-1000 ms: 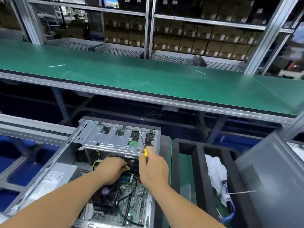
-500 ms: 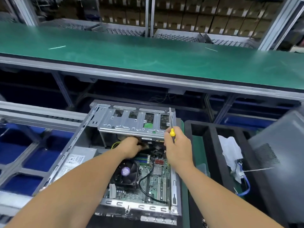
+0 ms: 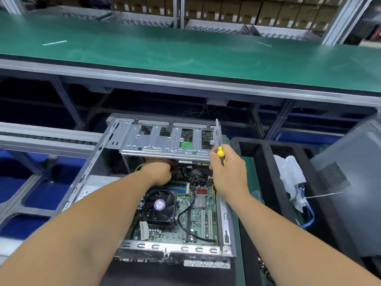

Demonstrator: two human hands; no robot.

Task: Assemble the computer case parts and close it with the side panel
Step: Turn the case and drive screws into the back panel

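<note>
The open computer case (image 3: 144, 203) lay flat at the 6 o'clock side of the view, its motherboard (image 3: 198, 215) exposed and a black CPU fan (image 3: 159, 205) sitting left of centre on it. At the case's 12 o'clock end a silver drive cage (image 3: 165, 141) spanned the opening. The left hand (image 3: 159, 172) reached under the cage's near edge, its fingers hidden by the metal, so whether they were gripping anything could not be told. The right hand (image 3: 228, 172) was curled round a screwdriver (image 3: 219, 141) with a yellow handle (the shaft pointing toward 12 o'clock, alongside the cage's right end). At 3 o'clock from the case stood a black foam tray (image 3: 266, 162) holding a white plastic bag (image 3: 290, 174) and a blue cable (image 3: 309, 215). A grey side panel (image 3: 354, 193) leaned at the far 3 o'clock edge, apart from the case. A green conveyor belt (image 3: 185, 52) ran across at 12 o'clock.
</note>
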